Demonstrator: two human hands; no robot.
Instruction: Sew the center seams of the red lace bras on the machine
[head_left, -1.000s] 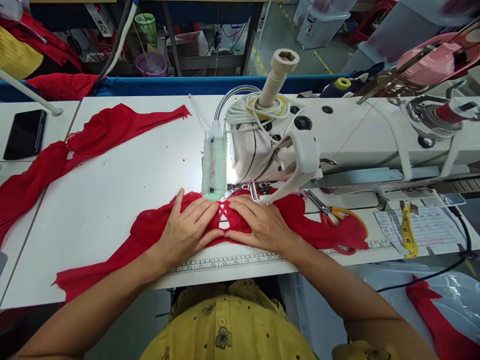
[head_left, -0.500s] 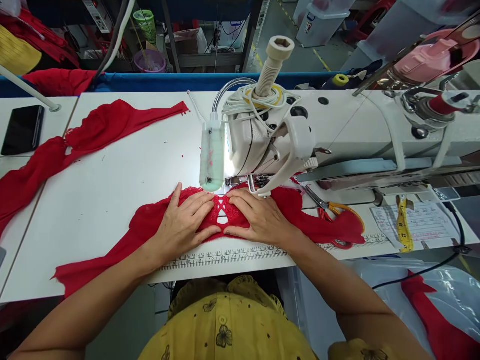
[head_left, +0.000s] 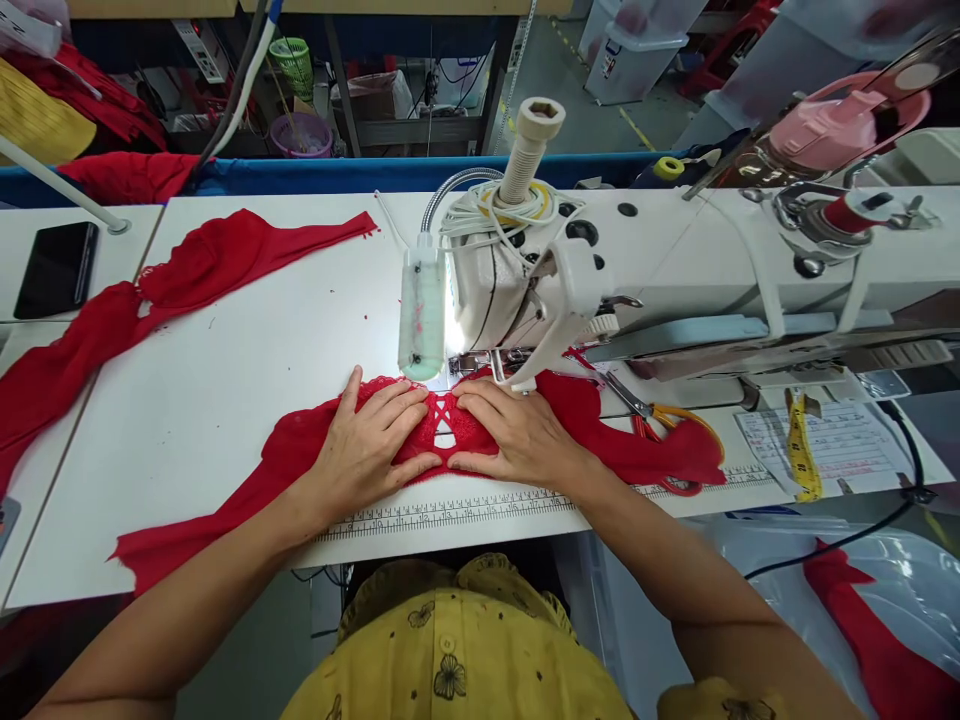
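Note:
A red lace bra lies spread on the white sewing table, its criss-cross centre showing between my hands. My left hand rests flat on the left cup, fingers stretched and thumb apart along the lower edge. On the right cup my right hand lies the same way, its fingertips by the centre lacing. Both hands press the fabric from above. Just beyond them stand the presser foot area and white head of a sewing machine. The needle itself cannot be made out.
Orange-handled scissors lie right of my right hand, partly under the red fabric. A printed ruler strip runs along the front edge. Another red bra and a black phone are at left. A lamp hangs beside the machine head.
The camera view has shifted slightly. My hands and the red bra keep the same places relative to each other.

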